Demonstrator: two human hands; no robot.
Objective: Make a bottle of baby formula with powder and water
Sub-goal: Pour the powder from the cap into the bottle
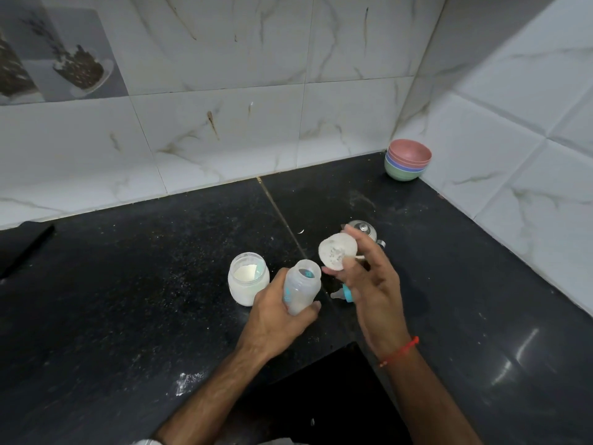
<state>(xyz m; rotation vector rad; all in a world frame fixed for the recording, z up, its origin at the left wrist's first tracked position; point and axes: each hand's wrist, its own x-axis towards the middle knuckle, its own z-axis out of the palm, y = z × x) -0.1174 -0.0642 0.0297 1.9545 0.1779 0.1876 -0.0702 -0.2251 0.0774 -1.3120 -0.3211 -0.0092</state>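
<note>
My left hand (278, 319) grips a clear baby bottle (301, 285), tilted, its open mouth facing up and to the right, with pale contents at its bottom. My right hand (369, 277) holds a round white scoop or lid (335, 252) by the fingertips just right of the bottle's mouth, its powder-dusted face turned toward me. An open jar of white formula powder (247, 281) stands on the black counter just left of the bottle. The bottle's teal ring with its clear nipple (342, 293) lies on the counter, partly hidden by my right hand.
A steel lidded vessel (364, 229) stands behind my right hand. A stack of coloured bowls (407, 159) sits in the far corner by the tiled walls. White powder is spilled on the counter (189, 380). A dark recess (327, 390) lies at the near edge.
</note>
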